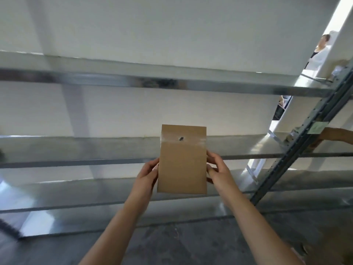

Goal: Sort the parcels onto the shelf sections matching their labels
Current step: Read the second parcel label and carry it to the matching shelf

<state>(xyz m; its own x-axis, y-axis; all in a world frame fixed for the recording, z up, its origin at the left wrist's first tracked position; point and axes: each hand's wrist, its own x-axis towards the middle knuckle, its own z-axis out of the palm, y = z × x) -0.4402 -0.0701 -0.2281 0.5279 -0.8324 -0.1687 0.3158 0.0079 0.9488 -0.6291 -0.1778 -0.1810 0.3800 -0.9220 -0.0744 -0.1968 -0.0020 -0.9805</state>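
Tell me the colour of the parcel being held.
Plain brown, kraft-like parcel, with a clear tape strip near its top; seen in the head view.

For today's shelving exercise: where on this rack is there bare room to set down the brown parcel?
Both hands, left hand and right hand, hold the brown parcel by its side edges. The metal shelf behind it shows bare from the left edge across to the slotted upright. It is tighter at the right, where another person's arm reaches in beside that upright.
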